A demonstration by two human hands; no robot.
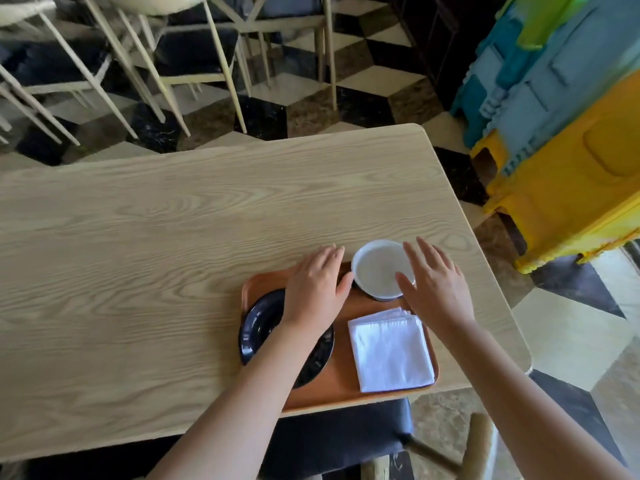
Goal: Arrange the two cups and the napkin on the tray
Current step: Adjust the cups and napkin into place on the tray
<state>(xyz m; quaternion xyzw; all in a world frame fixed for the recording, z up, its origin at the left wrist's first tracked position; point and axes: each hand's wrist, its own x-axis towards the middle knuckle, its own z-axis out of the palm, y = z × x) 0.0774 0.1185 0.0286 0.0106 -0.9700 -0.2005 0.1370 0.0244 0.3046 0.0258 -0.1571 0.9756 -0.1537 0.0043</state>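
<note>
An orange-brown tray (341,384) lies at the table's near edge. At its far right corner stands a cup (375,268) with a white inside and a dark base. A dark, shiny cup or dish (258,325) sits at the tray's left, partly hidden under my left forearm. A folded white napkin (391,351) lies flat on the tray's right half. My left hand (317,285) hovers open just left of the white cup, thumb close to its rim. My right hand (434,282) is open on the cup's right side, fingers spread, holding nothing.
The light wooden table (156,254) stretches left and away. A dark stool seat (339,434) sits below the tray's edge. Stacked blue and yellow plastic stools (561,133) stand to the right. Pale chair legs (138,64) crowd the chequered floor beyond.
</note>
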